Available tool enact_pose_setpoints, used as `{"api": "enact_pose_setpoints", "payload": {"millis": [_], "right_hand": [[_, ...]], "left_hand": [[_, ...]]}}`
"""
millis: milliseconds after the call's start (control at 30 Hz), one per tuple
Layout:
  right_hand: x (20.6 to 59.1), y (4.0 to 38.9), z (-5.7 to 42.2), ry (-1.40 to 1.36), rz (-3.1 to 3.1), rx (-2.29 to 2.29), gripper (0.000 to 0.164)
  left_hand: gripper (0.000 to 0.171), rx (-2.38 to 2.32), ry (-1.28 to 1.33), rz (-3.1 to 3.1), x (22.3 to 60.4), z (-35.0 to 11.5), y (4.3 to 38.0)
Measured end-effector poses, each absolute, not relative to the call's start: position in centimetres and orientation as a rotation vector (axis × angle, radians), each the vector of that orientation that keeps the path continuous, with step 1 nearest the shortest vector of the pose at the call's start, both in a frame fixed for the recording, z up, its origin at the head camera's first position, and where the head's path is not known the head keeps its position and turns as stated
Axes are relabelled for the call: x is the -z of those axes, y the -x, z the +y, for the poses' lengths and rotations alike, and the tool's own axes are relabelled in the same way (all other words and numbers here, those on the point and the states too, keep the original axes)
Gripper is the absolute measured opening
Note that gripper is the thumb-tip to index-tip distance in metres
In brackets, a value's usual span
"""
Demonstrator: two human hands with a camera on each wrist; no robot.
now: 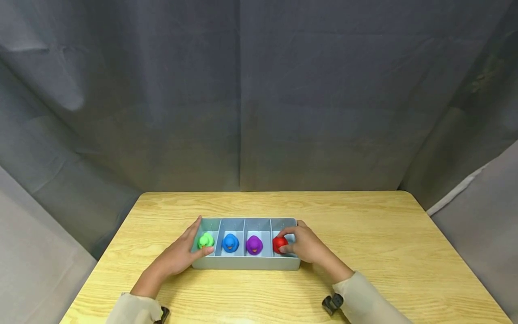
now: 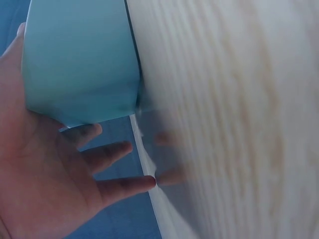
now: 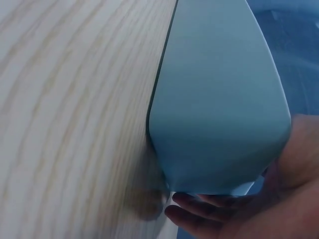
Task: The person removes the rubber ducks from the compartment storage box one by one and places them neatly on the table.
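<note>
The red duck [image 1: 279, 243] is pinched between the thumb and index finger of the right hand [image 1: 305, 244] inside the rightmost compartment of a pale grey-blue tray [image 1: 245, 263], while the other fingers of that hand are held outside the tray's right end, as is shown from the right wrist. The left hand [image 1: 178, 257] is laid against the tray's left end with its fingers straight and spread along the outside; its thumb is stretched over the near rim, in front of the green duck [image 1: 205, 238], and whether that duck is touched cannot be told. The green duck is seated in the leftmost compartment, the blue duck [image 1: 230, 242] in the next one to the right, and the purple duck [image 1: 254, 244] in the third, between the blue and red ducks. The tray is set lengthwise from left to right on a wood-grained worktop [image 1: 364, 234]. Each forearm is covered by a beige sleeve [image 1: 368, 301], and a black device [image 1: 333, 303] is worn at each wrist. Beyond the worktop's far edge, a dark grey curtain [image 1: 243, 99] is hung, and lighter grey surfaces [image 1: 32, 256] are seen at left and right.
</note>
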State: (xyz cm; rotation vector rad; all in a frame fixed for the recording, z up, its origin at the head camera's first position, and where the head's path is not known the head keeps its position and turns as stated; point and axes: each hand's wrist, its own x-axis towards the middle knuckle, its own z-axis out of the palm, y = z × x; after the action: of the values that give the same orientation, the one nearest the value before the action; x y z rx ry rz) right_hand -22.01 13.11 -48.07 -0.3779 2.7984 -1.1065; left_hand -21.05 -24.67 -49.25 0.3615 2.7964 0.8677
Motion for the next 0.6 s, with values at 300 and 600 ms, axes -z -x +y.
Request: {"api": "enact_pose_setpoints", "payload": {"millis": [300, 600], "right_hand": [[48.12, 22.04, 13.27, 0.394, 2.813, 1.088, 0.022], [47.78, 22.0, 13.34, 0.416, 2.825, 1.059, 0.021]], "left_hand": [[0.105, -0.883, -0.334, 2.775, 49.19, -24.67, 21.05], [0.105, -0.879, -0.318, 2.765, 48.93, -24.49, 20.93]]}}
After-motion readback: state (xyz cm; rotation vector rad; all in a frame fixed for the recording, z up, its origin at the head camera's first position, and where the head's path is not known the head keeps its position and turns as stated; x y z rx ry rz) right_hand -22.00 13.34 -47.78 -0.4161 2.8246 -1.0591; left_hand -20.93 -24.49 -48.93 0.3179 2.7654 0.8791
